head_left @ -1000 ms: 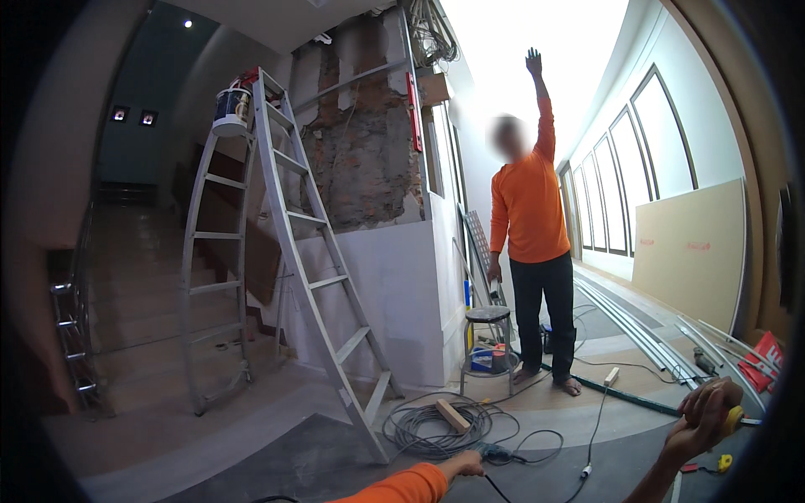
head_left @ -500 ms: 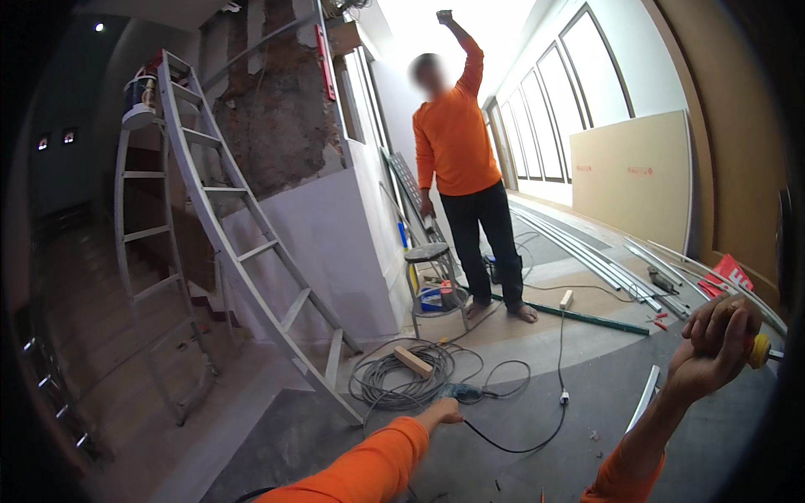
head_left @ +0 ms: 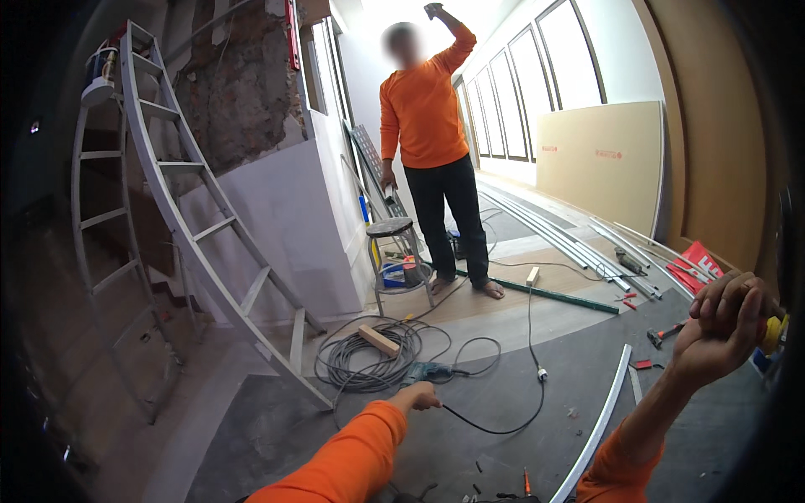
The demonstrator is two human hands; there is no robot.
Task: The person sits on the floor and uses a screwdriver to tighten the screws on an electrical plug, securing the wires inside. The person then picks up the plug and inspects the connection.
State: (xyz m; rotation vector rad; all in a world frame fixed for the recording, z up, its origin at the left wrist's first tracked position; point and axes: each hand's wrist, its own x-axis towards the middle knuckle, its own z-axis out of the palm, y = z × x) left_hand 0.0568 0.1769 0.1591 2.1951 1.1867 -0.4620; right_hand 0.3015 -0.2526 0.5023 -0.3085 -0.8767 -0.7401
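My left hand [head_left: 417,396] is closed around the grip of a teal corded power tool [head_left: 429,370], whose exact kind I cannot make out. Its black cord [head_left: 490,431] drops from below my fist and curves over the floor to a plug joint. At the right edge, my raised right hand [head_left: 717,331] is curled around a yellow-handled tool [head_left: 771,334] that looks like a screwdriver; its far end is lost in the dark rim. Just beyond the power tool lies a coil of grey cable [head_left: 356,369] with a wooden block [head_left: 379,340] on top.
An aluminium stepladder [head_left: 214,226] stands at left, carrying a bucket [head_left: 101,71]. A person in orange [head_left: 428,109] stands ahead, one arm raised, beside a metal stool [head_left: 389,227]. Metal profiles [head_left: 549,230], a hammer [head_left: 662,335] and a curved strip [head_left: 599,419] lie at right.
The view has swung right and down, so the surroundings sit farther left and a hammer now shows. Both hands keep their grips. The other person still has an arm raised.
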